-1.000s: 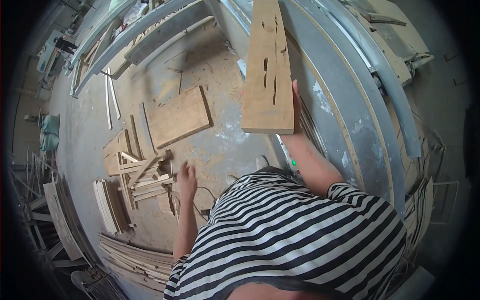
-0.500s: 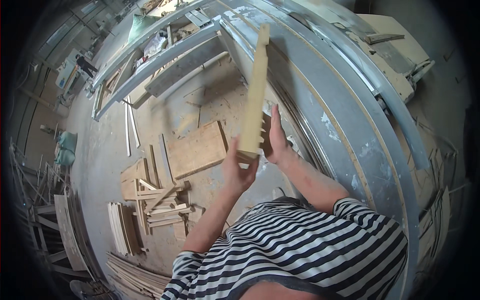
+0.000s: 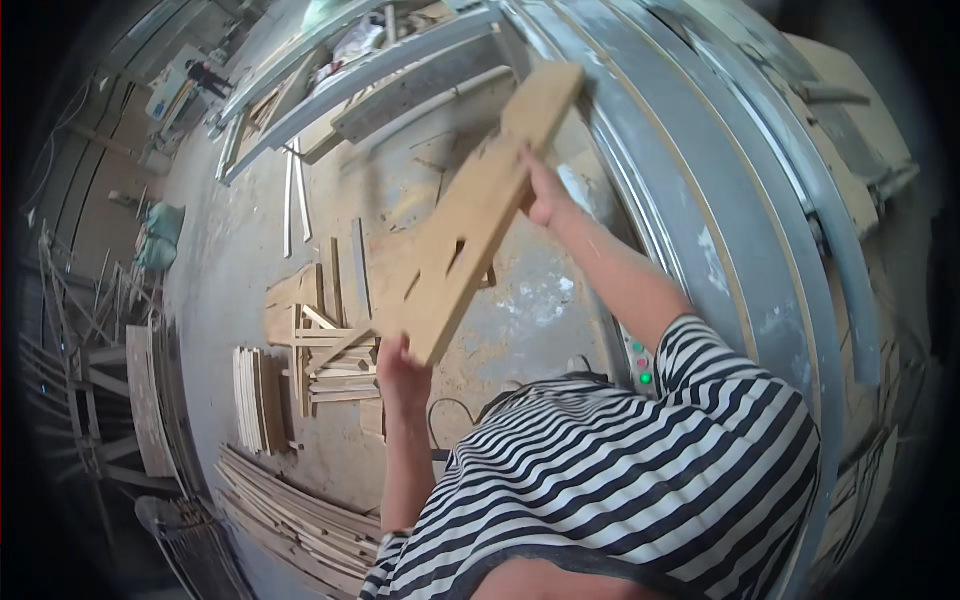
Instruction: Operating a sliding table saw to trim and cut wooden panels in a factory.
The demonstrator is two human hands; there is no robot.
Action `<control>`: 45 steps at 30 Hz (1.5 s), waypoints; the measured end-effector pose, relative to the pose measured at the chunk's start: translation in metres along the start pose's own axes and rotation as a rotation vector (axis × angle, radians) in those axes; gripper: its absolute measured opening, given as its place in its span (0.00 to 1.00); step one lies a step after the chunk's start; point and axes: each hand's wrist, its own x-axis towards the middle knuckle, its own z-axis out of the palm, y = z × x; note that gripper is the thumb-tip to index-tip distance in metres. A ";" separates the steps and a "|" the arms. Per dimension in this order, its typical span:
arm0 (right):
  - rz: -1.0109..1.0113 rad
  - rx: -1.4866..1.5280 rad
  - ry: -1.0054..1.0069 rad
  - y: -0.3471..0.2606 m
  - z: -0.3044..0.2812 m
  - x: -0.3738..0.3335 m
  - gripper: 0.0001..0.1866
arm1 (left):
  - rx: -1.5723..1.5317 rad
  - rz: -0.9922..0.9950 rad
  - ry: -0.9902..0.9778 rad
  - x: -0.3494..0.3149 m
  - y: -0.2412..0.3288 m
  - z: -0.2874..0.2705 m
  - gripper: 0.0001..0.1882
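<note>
A thick wooden board (image 3: 478, 215) with dark slots and notches is held up in front of me, slanting from lower left to upper right. My left hand (image 3: 403, 372) grips its near lower end, with the thumb on the top face and part of the fingers hidden behind the wood. Along the right edge, toward the far end, my right hand (image 3: 538, 190) grips it, its other fingers hidden beneath. The board looks slightly blurred. It is off the floor and left of the grey metal machine bed (image 3: 690, 210).
On the floor to the left lie a pile of wooden strips (image 3: 335, 360) and a stack of pale boards (image 3: 258, 400). Long thin slats (image 3: 300, 510) lie lower left. A metal frame (image 3: 360, 75) stands ahead. Green buttons (image 3: 645, 378) sit beside my right arm. A person (image 3: 205, 76) stands far off.
The board has turned from nearly edge-on to show its broad slotted face, and slants more. My left hand has moved left and nearer; my right hand has moved farther up along the board.
</note>
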 end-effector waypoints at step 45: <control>0.904 -1.046 -0.638 0.273 0.244 0.321 0.24 | -0.026 -0.461 1.354 0.107 -0.015 -0.192 0.28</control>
